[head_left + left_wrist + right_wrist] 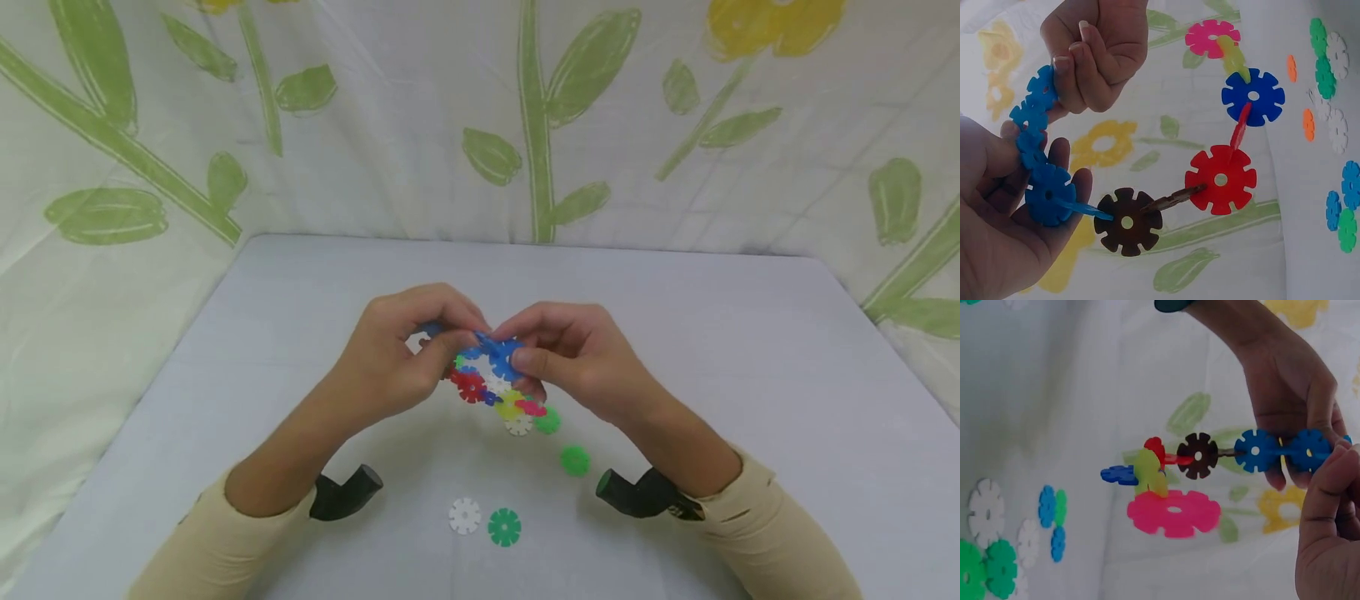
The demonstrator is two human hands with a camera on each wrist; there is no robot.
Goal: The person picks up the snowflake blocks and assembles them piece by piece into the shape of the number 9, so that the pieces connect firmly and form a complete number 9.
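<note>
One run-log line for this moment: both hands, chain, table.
left hand: holds chain at blue discs | right hand: pinches chain too | far end: pink disc | table: loose discs, several colours

You have one chain [1127, 207] of thin, flat, notched discs, each face-on one showing a round centre hole; slotted edge into edge, several neighbours set crosswise. Sequence: light-blue run [1040, 178], pinched by your left grip [390, 358] and right grip [581, 358]; brown pair [1142, 237]; red pair [1236, 164]; dark-blue disc [1267, 103]; yellow disc [1235, 59]; pink disc [1199, 42] at the free end. Chain is held above the tabletop [712, 317]; the part beyond the light blue curves unsupported.
</note>
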